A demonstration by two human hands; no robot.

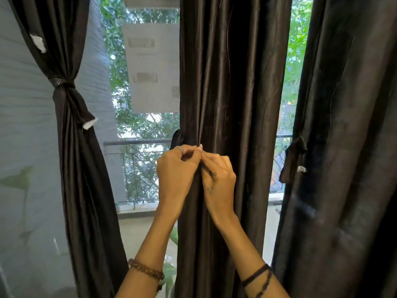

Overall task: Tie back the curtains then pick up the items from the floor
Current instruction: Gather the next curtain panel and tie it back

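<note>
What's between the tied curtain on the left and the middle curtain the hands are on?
In the head view, only open window between the tied curtain and the middle curtain: trees, a building and a balcony railing outside.

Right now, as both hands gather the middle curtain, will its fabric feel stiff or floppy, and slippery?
Probably floppy: the middle curtain hangs in soft folds. Its sheen suggests a smooth, perhaps slippery cloth, so the left hand and right hand pinch it tightly.
</note>
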